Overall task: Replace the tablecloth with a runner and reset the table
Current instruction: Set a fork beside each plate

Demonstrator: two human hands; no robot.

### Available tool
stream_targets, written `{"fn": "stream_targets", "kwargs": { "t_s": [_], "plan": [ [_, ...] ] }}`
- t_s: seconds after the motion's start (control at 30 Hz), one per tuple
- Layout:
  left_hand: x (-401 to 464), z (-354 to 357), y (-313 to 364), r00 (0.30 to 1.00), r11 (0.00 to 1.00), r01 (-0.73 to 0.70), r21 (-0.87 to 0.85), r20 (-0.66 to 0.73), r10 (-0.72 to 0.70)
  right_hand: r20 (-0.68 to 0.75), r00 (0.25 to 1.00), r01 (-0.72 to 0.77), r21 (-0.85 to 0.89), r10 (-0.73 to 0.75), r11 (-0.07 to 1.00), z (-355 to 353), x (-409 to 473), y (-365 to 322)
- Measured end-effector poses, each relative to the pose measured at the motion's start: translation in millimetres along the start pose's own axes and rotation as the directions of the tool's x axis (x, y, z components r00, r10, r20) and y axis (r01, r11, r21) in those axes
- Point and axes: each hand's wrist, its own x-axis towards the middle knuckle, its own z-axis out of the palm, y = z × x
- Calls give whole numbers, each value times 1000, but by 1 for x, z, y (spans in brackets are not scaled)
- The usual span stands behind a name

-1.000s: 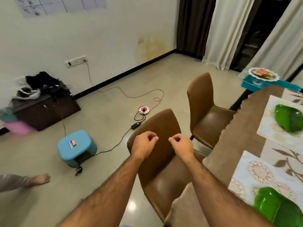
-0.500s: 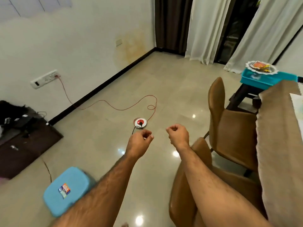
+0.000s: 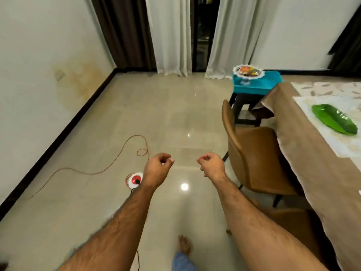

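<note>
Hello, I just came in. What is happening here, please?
A person is walking beside a dining table, and neither hand holds anything. The left hand and right hand are raised in front with fingers curled, over bare floor. The table at the right wears a brown tablecloth, with a green leaf-shaped plate lying on a placemat. A brown chair stands against it. So the cloth is not yet replaced.

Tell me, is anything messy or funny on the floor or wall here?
Yes. A red cord snakes loose across the floor to a round white reel, where someone could trip. The wall has a yellowish stain near the corner. Both hands hold nothing.
</note>
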Motion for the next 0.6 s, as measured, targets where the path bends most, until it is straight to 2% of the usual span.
{"fn": "stream_targets", "kwargs": {
  "t_s": [0.3,0.6],
  "plan": [
    [209,-2,102,988,986,-89,-138,116,105,-121,991,52,-44,-57,998,5,165,-124],
    [441,43,193,927,966,-224,-130,277,253,-327,944,50,-2,-48,999,-12,359,-202]
  ]
}}
